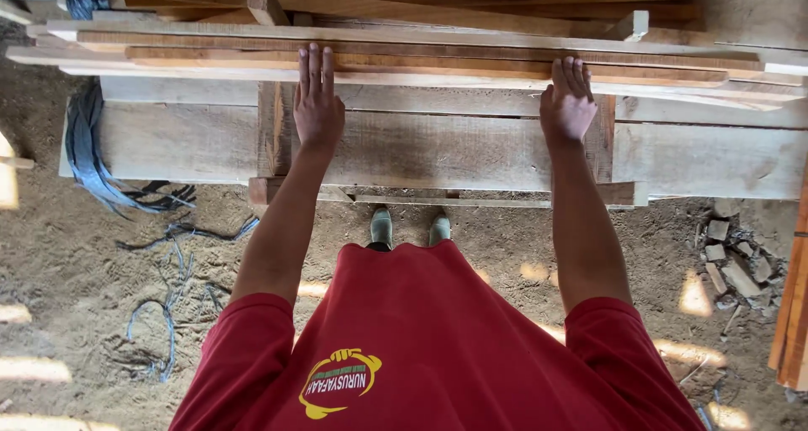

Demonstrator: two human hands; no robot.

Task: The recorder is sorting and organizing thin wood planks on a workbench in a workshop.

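Observation:
A stack of long rough wooden planks (438,65) lies across the top of the head view, on wide grey boards (438,149). My left hand (318,98) rests flat with fingers together on the near edge of the top planks, fingertips on a reddish plank (471,61). My right hand (568,98) lies palm down on the same edge further right, fingers stretched over the plank. Neither hand grips anything. Below are my red shirt and my two shoes (410,227) on the dirt.
Blue-black plastic strapping (88,157) hangs off the stack's left end and trails over the sandy ground (101,254). Broken stone pieces (736,258) lie at the right. More orange planks (791,313) lean at the right edge.

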